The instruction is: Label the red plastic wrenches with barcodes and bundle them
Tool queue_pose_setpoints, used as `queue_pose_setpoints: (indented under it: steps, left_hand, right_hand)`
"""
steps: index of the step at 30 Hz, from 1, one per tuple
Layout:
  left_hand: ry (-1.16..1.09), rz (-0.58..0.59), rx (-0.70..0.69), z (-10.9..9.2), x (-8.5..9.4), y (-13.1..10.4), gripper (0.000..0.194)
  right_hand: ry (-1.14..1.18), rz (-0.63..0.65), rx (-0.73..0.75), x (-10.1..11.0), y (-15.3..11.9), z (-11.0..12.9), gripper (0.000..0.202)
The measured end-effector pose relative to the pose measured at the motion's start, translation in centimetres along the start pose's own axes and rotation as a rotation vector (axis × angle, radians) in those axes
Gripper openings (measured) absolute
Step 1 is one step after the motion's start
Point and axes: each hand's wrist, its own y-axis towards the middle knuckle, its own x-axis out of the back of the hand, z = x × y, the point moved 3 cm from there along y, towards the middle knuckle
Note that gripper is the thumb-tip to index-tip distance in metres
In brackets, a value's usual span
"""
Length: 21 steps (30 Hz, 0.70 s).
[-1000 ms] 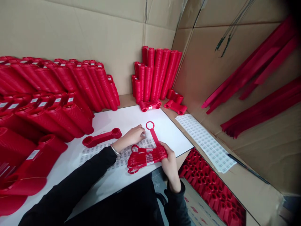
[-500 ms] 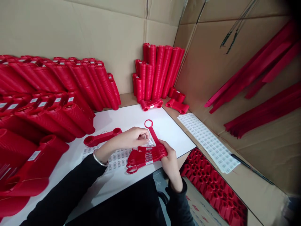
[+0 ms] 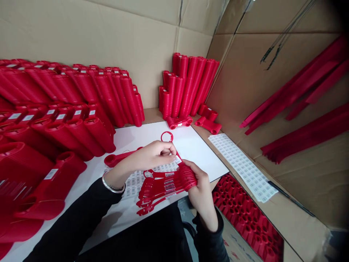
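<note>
My right hand (image 3: pixel 201 183) grips a fanned stack of flat red plastic pieces with ring-shaped ends (image 3: pixel 163 185). Several of them carry small white barcode labels near the middle. One piece (image 3: pixel 167 137) sticks out away from me, apart from the rest of the fan. Over that piece my left hand (image 3: pixel 156 155) is closed in a pinch at a small white label (image 3: pixel 178 160). The label lies against the piece; whether it is fully stuck down I cannot tell. Beneath my left hand, a sheet of barcode labels (image 3: pixel 133 183) lies on the white board (image 3: pixel 201 154).
Tall stacks of red pieces (image 3: pixel 100 98) fill the left side, with more stacks (image 3: pixel 188 85) in the back corner. A red bundle (image 3: pixel 117 158) lies behind my left wrist. Label sheets (image 3: pixel 240 163) and a black stick-like tool (image 3: pixel 290 198) lie right, above a box of red pieces (image 3: pixel 251 218).
My left hand has brought the label from beside the protruding piece onto it. The fan in my right hand has spread wider towards me. The camera view has shifted slightly.
</note>
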Motion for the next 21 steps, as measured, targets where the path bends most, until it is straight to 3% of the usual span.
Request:
queue_pose_setpoints:
  steps: [15, 21]
  left_hand:
    - [0.033, -0.02, -0.036, -0.49, 0.24, -0.15, 0.018]
    - [0.207, -0.124, -0.068, -1.02, -0.13, -0.25, 0.017]
  right_hand:
    - [-0.011, -0.003, -0.001, 0.05, -0.14, 0.92, 0.048]
    - [-0.011, -0.019, 0.026, 0.17, -0.25, 0.63, 0.043]
